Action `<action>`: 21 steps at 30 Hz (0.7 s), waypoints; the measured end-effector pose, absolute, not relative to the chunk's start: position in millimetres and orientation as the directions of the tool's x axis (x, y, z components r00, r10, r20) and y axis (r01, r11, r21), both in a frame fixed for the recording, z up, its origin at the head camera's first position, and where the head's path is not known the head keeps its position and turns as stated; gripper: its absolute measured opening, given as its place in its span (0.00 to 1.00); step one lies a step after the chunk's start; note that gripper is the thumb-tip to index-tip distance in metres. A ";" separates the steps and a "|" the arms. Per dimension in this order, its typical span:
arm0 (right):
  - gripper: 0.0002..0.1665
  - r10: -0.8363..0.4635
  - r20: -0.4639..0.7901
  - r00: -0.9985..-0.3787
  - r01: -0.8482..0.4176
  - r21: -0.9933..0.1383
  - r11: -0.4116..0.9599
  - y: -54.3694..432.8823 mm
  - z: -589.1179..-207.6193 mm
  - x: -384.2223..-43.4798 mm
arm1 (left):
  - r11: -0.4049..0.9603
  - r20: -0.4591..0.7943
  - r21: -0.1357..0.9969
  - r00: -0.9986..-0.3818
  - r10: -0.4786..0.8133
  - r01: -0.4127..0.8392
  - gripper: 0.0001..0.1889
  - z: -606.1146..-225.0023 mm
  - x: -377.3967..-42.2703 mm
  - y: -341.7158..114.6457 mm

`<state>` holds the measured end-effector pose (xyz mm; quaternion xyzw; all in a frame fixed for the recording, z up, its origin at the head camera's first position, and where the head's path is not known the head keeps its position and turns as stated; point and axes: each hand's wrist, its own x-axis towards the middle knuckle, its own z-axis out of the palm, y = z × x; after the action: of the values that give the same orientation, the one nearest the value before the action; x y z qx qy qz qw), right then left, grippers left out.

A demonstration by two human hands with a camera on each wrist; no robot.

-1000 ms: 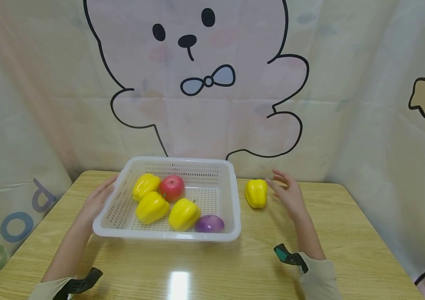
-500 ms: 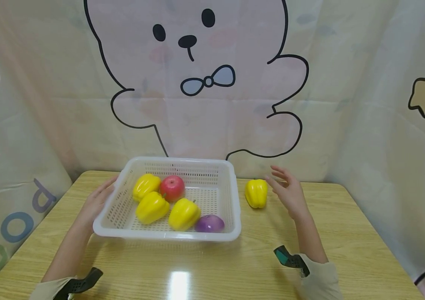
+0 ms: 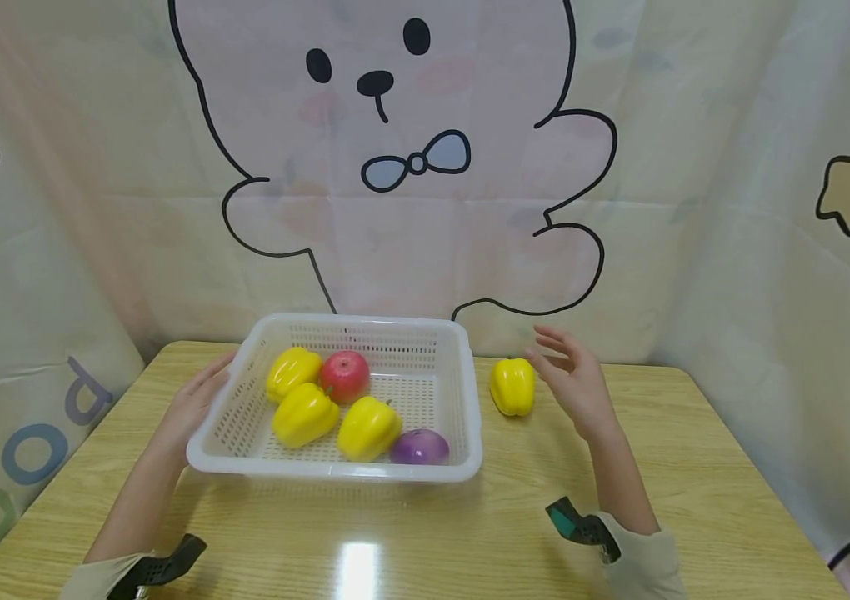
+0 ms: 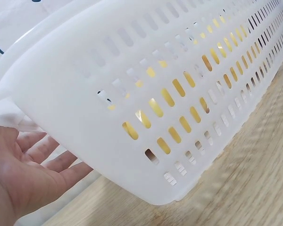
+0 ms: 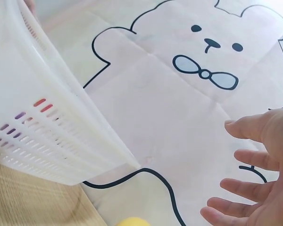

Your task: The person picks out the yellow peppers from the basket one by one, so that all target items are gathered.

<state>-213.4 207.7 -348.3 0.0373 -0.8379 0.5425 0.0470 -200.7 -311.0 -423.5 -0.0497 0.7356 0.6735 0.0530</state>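
Observation:
A white plastic basket [image 3: 436, 472] with slotted walls stands on the table. Inside lie three yellow bell peppers [image 3: 369, 429], a red apple [image 3: 345, 377] and a glossy purple rounded vegetable [image 3: 419, 447]. My left hand [image 3: 196, 400] rests against the basket's left side; in the left wrist view its loosely extended fingers [image 4: 61, 165] lie by the end wall, below the rim. Another yellow bell pepper [image 3: 512, 387] sits on the table, right of the basket. Just right of that pepper hovers my right hand [image 3: 575, 383], fingers spread and holding nothing.
The wood-grain table [image 3: 282, 533] carries the basket and the lone pepper. Behind it hangs a curtain [image 3: 395, 233] with a cartoon bear, and printed cloth also closes off both sides. A black strap sits on each sleeve cuff.
My right hand has risen slightly and drawn back from the lone pepper, its fingers lifting. The left hand, the basket and the peppers have stayed in place.

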 end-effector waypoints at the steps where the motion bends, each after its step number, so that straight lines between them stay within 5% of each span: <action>1: 0.35 -0.014 0.127 -0.992 -0.122 -0.905 0.408 207.1 -347.8 -212.8 | 0.090 -0.146 0.985 -0.989 -0.004 -0.145 0.36 -423.7 -200.9 -311.0; 21: 0.31 -0.088 0.205 -0.975 -0.223 -0.887 0.405 189.7 -338.7 -198.8 | 0.168 -0.119 0.978 -0.993 -0.023 -0.121 0.36 -426.1 -202.4 -310.9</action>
<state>-198.8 189.7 -338.7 0.0930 -0.8357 0.5376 0.0626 -202.4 -310.9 -426.1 -0.0473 0.7633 0.6431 0.0382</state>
